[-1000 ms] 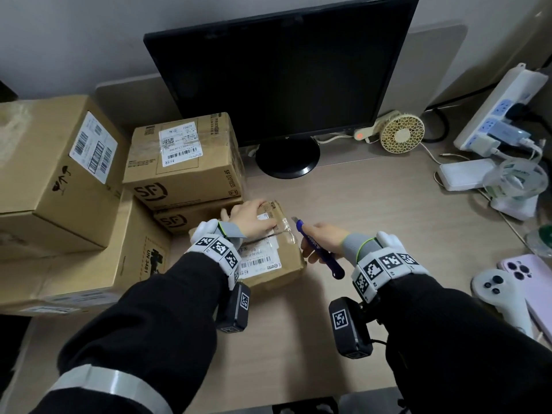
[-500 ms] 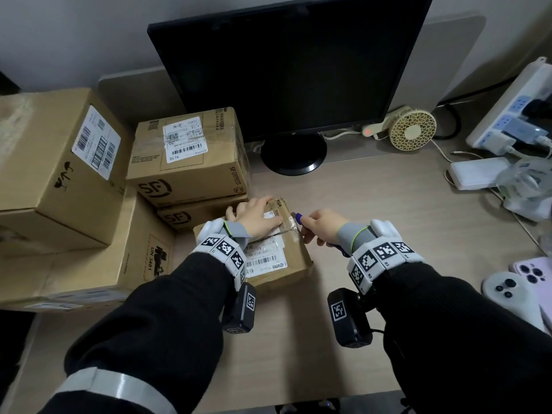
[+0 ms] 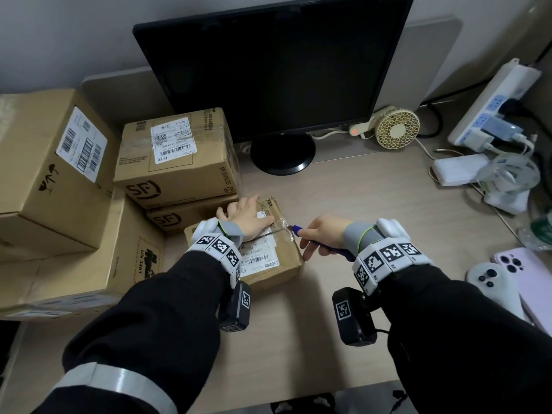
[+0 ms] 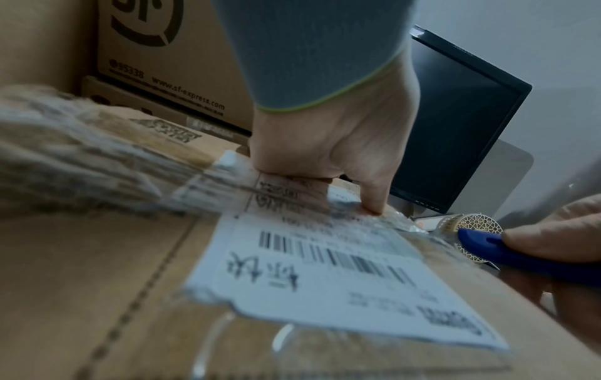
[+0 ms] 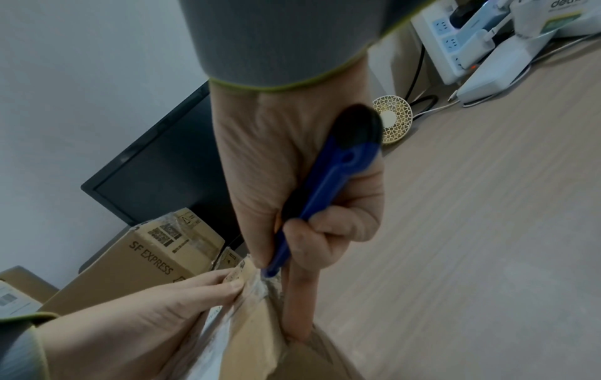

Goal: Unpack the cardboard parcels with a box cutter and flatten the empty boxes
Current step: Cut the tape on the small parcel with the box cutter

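Under the left hand [image 3: 249, 218] lies the small taped parcel [image 3: 268, 264], pressed flat by straight fingers, thumb on its label [image 4: 341, 270]. At its right edge the right hand [image 3: 324, 234] grips a blue box cutter [image 5: 328, 185], tip at the tape seam. Beyond the left hand stand stacked SF boxes [image 3: 176, 162]; behind both, a monitor [image 3: 268, 70].

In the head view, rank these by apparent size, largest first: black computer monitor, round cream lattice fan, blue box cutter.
1. Black computer monitor, by far the largest.
2. Round cream lattice fan.
3. Blue box cutter, though the right hand hides much of it, so this placing is unsure.
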The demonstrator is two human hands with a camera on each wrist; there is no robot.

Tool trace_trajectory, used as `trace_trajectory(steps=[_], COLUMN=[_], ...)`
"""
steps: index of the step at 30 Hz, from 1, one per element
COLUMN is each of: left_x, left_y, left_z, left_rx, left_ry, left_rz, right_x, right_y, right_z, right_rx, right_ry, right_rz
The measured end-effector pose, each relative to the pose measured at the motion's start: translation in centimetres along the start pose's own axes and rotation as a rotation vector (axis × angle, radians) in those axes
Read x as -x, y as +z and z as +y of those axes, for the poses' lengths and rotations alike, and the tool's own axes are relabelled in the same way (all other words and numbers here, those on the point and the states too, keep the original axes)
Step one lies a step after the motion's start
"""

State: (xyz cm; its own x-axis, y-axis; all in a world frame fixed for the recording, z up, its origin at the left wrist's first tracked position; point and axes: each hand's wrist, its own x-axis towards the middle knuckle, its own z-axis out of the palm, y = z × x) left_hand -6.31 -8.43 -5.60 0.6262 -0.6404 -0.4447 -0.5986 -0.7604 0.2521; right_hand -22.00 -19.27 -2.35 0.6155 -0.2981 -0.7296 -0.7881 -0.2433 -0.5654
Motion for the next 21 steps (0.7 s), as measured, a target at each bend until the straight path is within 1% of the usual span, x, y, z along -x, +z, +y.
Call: trace_trajectory(steps=[2,7,12,15,19,21], left_x=[-0.1,-0.3,-0.2,0.2,0.7,0.8], left_y=[-0.1,-0.2,-0.5,-0.7,-0.6,-0.3], left_z=[0.1,0.2,0.2,0.8,1.8,2.4], left_rx=[-0.018,-0.046,-0.020,-0.001,-0.039,-0.064], left_ry=[-0.007,-0.032,-0.040,-0.081,-0.105,-0.099], left_rz=[-0.012,-0.022,-0.031,-0.023,-0.039,-0.037], right_x=[0.3,1.2,1.5,1.6,1.1,0.8], right_y=[-0.2,0.3,0.5,0.2,-0.3,-0.3], right_z=[0.2,1.1,1.6,1.5,1.4,1.2], right_rx=[-0.001,-0.031,-0.097,-0.117,-0.271,-0.303], right_ry=[0.022,0.072,0.060,0.055,0.016,0.004], right_rz=[-0.035,-0.175,-0.180,-0.128,0.062,0.114])
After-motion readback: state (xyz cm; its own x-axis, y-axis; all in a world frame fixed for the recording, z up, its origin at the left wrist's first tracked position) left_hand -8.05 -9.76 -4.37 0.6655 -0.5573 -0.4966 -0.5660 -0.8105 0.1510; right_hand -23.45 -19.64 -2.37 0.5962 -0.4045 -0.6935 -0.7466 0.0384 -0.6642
